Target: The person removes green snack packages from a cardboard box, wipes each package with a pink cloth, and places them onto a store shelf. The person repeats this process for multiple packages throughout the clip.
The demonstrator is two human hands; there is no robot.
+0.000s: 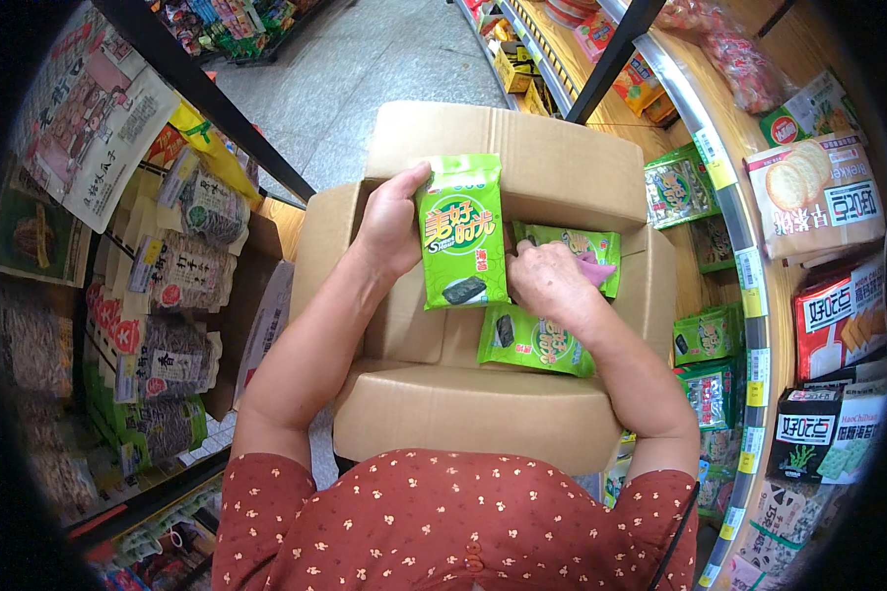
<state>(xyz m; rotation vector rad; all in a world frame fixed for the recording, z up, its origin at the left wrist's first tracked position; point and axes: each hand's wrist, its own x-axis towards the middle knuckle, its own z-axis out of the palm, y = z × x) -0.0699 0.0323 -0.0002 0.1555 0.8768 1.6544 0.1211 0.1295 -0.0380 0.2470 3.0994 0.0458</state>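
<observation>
My left hand (393,218) grips a green seaweed snack packet (464,244) by its left side and holds it upright above an open cardboard box (488,414). Close to the packet's right edge is my right hand (551,273), its fingers curled. A pinkish-purple cloth (597,270) pokes out of that fist. Beneath my right hand, inside the box, lie two similar packets: an upper green packet (607,247), partly covered by the hand, and a lower green packet (536,343). My right fingertips are hidden, so I cannot tell whether they touch the held packet.
Curved wooden shelving with a price-tag strip (752,354) runs along the right, with biscuit packs (817,196) and more green packets (708,334). On the left hang bags of sunflower seeds (185,273). Black metal posts (214,96) flank the grey tiled floor (384,59).
</observation>
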